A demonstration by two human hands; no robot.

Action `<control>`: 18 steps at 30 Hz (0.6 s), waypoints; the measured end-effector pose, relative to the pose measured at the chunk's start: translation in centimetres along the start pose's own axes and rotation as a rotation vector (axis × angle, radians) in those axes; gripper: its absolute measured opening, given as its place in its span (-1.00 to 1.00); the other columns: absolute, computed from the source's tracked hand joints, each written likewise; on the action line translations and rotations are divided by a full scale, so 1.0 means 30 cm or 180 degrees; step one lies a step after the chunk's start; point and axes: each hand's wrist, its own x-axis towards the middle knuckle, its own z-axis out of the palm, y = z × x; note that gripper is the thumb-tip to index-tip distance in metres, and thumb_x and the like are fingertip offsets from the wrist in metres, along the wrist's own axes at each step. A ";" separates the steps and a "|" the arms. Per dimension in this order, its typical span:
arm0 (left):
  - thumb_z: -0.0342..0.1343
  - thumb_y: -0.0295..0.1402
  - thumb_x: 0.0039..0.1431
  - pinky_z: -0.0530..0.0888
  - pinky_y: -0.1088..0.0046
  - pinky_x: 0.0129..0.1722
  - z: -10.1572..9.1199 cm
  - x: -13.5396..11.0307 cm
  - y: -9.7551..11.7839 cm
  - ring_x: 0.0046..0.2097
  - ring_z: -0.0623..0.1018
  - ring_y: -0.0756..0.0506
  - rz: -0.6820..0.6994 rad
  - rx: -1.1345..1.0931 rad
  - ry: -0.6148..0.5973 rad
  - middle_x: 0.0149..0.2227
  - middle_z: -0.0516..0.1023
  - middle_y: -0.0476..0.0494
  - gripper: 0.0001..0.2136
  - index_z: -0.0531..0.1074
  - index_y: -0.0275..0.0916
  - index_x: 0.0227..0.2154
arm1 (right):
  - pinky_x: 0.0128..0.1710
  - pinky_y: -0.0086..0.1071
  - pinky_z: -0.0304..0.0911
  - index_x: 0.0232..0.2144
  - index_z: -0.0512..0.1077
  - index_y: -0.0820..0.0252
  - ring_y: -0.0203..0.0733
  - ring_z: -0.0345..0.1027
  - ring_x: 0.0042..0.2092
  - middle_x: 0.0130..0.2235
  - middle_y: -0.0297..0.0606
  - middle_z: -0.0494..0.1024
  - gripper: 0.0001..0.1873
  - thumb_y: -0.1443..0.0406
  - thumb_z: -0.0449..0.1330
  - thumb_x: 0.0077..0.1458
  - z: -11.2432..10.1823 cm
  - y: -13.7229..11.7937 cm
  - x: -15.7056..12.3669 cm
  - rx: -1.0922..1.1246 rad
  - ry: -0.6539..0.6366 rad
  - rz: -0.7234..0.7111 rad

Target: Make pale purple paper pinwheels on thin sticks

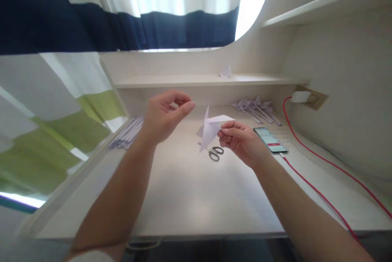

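Observation:
Between the thumb and fingers of my right hand (237, 135) is a white folded paper pinwheel (210, 131), gripped by its right side, with its pointed blades spread out above the desk. My left hand (168, 113) is raised to the left of the pinwheel, apart from it. Its fingers are curled and the thumb tip is close to the index finger; whether something small is pinched there I cannot make out. Scissors (214, 154) with dark handles lie on the desk (190, 196) beneath the pinwheel, their blades partly hidden by it.
Rolled paper sticks (127, 133) lie at the left. Several finished paper pinwheels on sticks (259, 109) lie at the back right. A phone (271, 139) with a red cable (315, 192) is on the right, near a wall charger (300, 96). A paper piece (226, 71) sits on the shelf (171, 80).

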 end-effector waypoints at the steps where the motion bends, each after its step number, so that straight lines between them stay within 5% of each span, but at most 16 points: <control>1: 0.38 -0.24 0.19 0.48 0.44 -0.32 -0.005 -0.002 0.008 -0.28 0.60 -0.08 0.0058 -0.0011 0.0061 -0.33 0.69 -0.10 -0.86 0.68 -0.20 -0.31 | -0.42 -0.41 0.32 -0.42 0.59 0.17 -0.32 0.41 -0.47 -0.42 -0.29 0.67 -0.84 0.33 0.50 -0.06 0.020 -0.037 0.012 -0.0078 0.0006 -0.0190; 9: 0.34 -0.34 0.28 0.55 0.41 -0.13 0.018 -0.017 0.014 -0.14 0.65 -0.06 0.0760 -0.0417 0.0921 -0.20 0.72 -0.05 -0.90 0.72 -0.05 -0.19 | -0.42 -0.42 0.34 -0.43 0.57 0.15 -0.32 0.48 -0.50 -0.41 -0.33 0.69 -0.88 0.36 0.46 0.03 0.190 -0.165 0.053 -0.0361 -0.0110 -0.0995; 18: 0.34 -0.28 0.30 0.59 0.40 -0.11 0.010 -0.026 0.026 -0.10 0.67 -0.09 0.0461 -0.0346 0.0666 -0.14 0.73 -0.09 -0.88 0.72 -0.07 -0.14 | -0.40 -0.41 0.36 -0.41 0.58 0.16 -0.30 0.48 -0.49 -0.47 -0.36 0.65 -0.91 0.37 0.43 0.06 0.232 -0.156 0.069 -0.0523 -0.0034 -0.1368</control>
